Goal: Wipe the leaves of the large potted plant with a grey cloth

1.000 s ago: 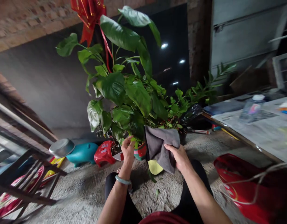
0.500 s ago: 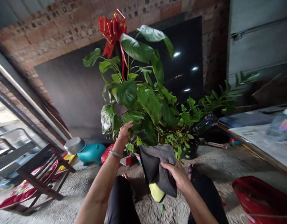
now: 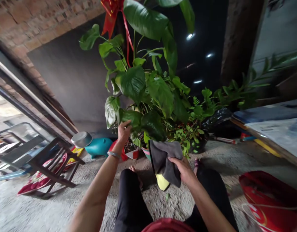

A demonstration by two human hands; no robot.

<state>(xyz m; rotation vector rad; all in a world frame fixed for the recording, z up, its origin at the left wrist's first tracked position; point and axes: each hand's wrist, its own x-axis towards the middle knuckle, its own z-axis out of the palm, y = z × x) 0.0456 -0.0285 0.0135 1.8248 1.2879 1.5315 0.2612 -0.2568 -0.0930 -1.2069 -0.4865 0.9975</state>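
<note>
A large leafy potted plant (image 3: pixel 132 83) with broad glossy leaves stands in front of me. My left hand (image 3: pixel 124 132) is at its lower left, with fingers closed at the edge of a low green leaf (image 3: pixel 131 118); the fingertips are partly hidden. A folded dark grey cloth (image 3: pixel 164 154) with a yellow underside hangs from my right hand (image 3: pixel 183 168), its thumb on top. The cloth is just below the lower leaves. A red ribbon bow (image 3: pixel 111 19) is tied at the plant's top, cut off by the frame.
To the left are a teal piggy bank (image 3: pixel 99 147), a metal bowl (image 3: pixel 82 139) and a wooden chair (image 3: pixel 55 162). Smaller plants (image 3: pixel 186 137) grow at right. A table (image 3: pixel 271 129) and a red bag (image 3: pixel 266 199) stand farther right. A dark panel (image 3: pixel 66 77) leans behind.
My view has tipped down, so the plant sits higher in the picture. My left hand has shifted slightly left along with the low leaf. My right hand still holds the cloth.
</note>
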